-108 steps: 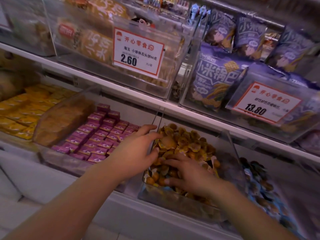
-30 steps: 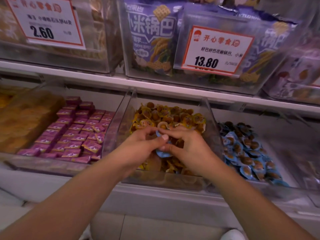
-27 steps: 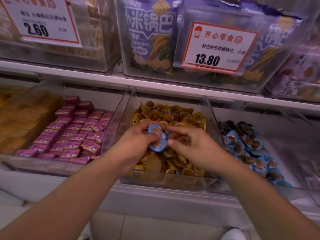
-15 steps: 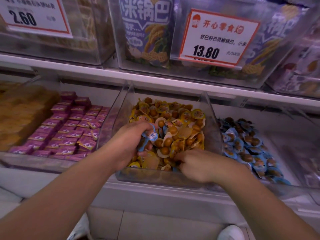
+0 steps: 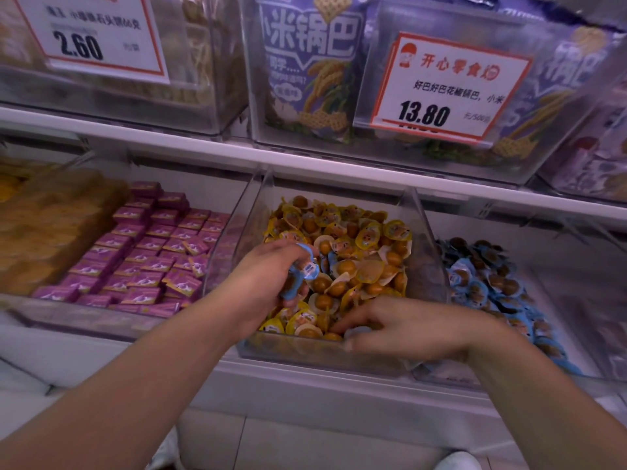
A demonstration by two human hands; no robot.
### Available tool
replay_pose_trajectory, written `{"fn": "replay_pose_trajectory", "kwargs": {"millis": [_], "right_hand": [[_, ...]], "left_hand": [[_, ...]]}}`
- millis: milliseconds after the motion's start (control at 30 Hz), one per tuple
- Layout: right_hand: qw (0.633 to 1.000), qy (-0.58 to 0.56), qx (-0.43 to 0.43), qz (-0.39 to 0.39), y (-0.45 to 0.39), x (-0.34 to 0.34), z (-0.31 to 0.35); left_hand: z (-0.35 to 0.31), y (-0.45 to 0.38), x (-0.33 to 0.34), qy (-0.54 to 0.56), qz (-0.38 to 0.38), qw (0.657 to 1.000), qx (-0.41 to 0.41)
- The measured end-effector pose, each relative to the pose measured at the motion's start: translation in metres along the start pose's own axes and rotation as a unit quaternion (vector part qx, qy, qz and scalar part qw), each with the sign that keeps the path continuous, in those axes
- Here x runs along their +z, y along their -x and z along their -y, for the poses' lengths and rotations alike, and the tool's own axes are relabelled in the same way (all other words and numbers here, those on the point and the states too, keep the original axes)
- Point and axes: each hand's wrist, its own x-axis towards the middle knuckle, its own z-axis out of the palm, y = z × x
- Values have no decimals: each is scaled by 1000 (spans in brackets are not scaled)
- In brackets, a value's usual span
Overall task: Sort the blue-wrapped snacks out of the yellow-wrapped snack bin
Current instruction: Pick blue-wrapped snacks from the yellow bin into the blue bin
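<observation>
The left hand (image 5: 268,276) is closed around a few blue-wrapped snacks (image 5: 307,268) above the clear yellow-wrapped snack bin (image 5: 420,228), while the right hand (image 5: 400,325) digs low at the front, fingers curled, perhaps pinching another.

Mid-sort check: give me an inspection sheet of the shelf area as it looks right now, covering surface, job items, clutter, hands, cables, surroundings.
Surface: lower white shelf carrying clear bins.
Job's things: yellow-wrapped snack bin in the middle, well filled; blue-wrapped snacks bunched in the left hand; blue-wrapped snack bin directly to its right.
Clutter: nothing seen loose on the shelf.
Hands: left hand closed around blue packs above the yellow bin; right hand digging at the bin's front edge, grip unclear.
Cables: nothing seen.
Surroundings: purple boxed snacks at left; price tags 2.60 and 13.80 on the upper shelf bins.
</observation>
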Motion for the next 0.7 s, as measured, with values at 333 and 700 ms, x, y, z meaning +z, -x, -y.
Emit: {"fn": "replay_pose_trajectory", "kwargs": {"millis": [333,700], "right_hand": [[881,-253,-38,-398,2,-6,-3],[554,-792,-106,-234,12,10,34]], "left_hand": [[1,4,13,6,-27,995,94],[18,30,65,-364,-24,823,436]]}}
